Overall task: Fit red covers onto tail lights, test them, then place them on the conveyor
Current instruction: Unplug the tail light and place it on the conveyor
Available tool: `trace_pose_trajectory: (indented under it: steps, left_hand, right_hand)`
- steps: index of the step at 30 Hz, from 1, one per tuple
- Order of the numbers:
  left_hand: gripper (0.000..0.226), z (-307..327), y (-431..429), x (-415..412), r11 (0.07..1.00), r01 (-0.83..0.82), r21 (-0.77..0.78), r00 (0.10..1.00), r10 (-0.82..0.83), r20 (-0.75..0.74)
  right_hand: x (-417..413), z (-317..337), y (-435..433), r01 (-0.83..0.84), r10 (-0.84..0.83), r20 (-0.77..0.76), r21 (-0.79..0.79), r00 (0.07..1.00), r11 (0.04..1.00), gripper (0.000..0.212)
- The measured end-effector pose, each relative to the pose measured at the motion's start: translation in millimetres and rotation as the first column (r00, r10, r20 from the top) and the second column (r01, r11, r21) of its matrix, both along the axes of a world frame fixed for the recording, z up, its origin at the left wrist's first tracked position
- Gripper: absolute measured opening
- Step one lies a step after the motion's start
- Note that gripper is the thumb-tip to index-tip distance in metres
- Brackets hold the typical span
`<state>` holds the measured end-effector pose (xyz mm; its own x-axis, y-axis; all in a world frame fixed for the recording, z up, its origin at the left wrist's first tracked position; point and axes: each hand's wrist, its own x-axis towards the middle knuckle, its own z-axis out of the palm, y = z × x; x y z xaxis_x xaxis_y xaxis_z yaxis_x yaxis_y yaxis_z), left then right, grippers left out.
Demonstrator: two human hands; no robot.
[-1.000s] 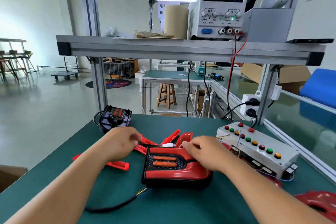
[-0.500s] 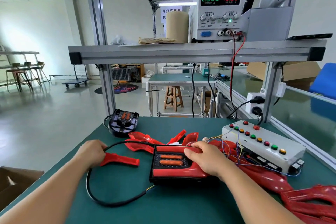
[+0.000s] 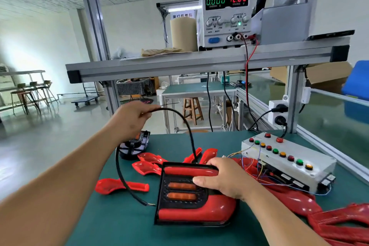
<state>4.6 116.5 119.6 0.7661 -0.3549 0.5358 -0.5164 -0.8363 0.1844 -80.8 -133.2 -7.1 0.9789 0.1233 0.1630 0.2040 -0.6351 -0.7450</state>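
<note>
The tail light [image 3: 180, 191] lies face up on the green surface [image 3: 119, 221], near its front edge, with a red cover [image 3: 179, 170] seated around the black centre panel. It is pinned there by the right hand [image 3: 221, 179], whose fingers are curled over the top edge while the thumb is laid across the face. This hold is judged to stop the lamp from being dragged as its lead is handled.

The black cable [image 3: 188, 131] is gripped in the left hand [image 3: 129, 120], which is raised well above the surface, so the two hands are held well apart. The cable is seen leaving the lamp at its lower left edge (bare coloured wires show there), looping up to the raised hand, then arching over and dropping behind the lamp's top edge, where its end is hidden. The lift is judged to be made so that the lead is cleared of the loose red covers [image 3: 121, 185] scattered beside the lamp and can be brought to the test box [image 3: 287, 166]. That box is set at the right within reach, with its row of coloured buttons turned upward.

On the shelf [image 3: 179, 60] above, 0.000 and 12.00 are shown on the power supply [image 3: 225, 18], so no current is judged to be drawn and the test is taken as not yet begun. An uncovered tail light [image 3: 137, 146] is parked at the back left, apparently awaiting its cover.
</note>
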Motion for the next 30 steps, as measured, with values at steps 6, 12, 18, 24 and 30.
trace_pose_trajectory:
  steps: [6, 12, 18, 24, 30]
  left_hand:
    - [0.036, 28, -56, -9, 0.957, 0.236, 0.170, 0.971, -0.240, 0.006]
    - [0.033, 41, -86, -23, 0.893, 0.312, 0.324, 0.949, -0.311, -0.056]
    - [0.035, 58, -103, -41, 0.786, 0.292, 0.544, 0.954, -0.277, -0.113]
    - [0.036, 69, -77, -48, 0.882, 0.415, 0.224, 0.910, -0.400, -0.110]
    - [0.021, -30, -36, -55, 0.268, -0.086, -0.960, 0.996, 0.021, -0.083]
  right_hand:
    - [-2, 0, 9, 0.019, 0.017, 0.348, -0.101, 0.937, 0.995, 0.038]
    - [-7, 1, 12, 0.185, -0.161, 0.558, 0.014, 0.814, 0.983, 0.047]
    - [-14, 16, 16, 0.237, -0.214, 0.682, 0.062, 0.699, 0.970, 0.043]
    - [-17, 28, 17, 0.177, -0.210, 0.602, 0.114, 0.771, 0.978, 0.045]
    - [-13, 53, 14, 0.228, -0.390, 0.601, 0.330, 0.698, 0.916, 0.028]
